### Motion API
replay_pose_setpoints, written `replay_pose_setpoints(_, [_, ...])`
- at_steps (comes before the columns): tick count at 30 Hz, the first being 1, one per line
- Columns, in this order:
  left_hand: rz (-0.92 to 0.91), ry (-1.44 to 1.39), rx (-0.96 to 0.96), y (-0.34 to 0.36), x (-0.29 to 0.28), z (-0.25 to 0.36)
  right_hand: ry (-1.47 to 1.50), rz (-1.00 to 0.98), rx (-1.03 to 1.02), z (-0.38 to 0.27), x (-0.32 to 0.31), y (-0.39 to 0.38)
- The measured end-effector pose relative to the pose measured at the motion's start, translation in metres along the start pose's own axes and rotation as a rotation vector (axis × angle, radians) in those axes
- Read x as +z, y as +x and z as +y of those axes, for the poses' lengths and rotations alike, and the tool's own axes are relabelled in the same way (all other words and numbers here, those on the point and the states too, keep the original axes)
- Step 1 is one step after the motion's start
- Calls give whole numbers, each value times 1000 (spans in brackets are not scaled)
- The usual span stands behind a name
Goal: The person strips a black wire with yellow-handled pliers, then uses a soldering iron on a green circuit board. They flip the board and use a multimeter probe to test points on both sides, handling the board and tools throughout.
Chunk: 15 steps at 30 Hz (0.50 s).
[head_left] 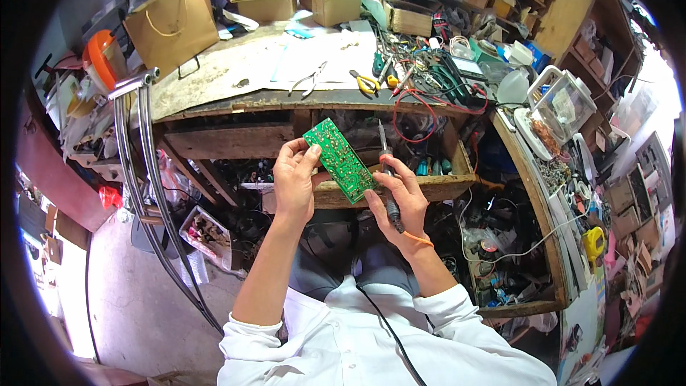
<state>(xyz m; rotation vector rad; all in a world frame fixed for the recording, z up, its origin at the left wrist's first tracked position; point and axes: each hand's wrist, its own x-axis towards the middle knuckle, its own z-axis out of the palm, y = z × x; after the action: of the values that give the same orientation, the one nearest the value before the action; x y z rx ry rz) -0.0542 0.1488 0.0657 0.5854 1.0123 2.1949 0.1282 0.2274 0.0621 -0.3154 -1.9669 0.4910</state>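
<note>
Left hand [293, 171] and right hand [404, 199] raised together at a green rectangular circuit board [341, 161]

Left fingers and thumb pinch the board's left edge, nearer than the wooden desk [268, 100]; right fingers curl around a slim, dark-handled, metal-tipped tool [386, 164] pointing far, thumb at the board's near corner; some left fingertips are hidden behind the board, and the wooden drawer's [446, 186] contents are hard to make out

Green circuit board [341, 163], white shirt [307, 347]

Brown paper bag [187, 41] near cardboard boxes [337, 7]
</note>
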Motion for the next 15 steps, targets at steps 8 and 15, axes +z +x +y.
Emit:
replay_pose_setpoints(8, [-51,-2,-12,-6,4,-1,140,4,141,-2,-3,0])
replay_pose_setpoints(15, [-41,118,-56,-8,4,-4,310,51,220,-14,-3,3])
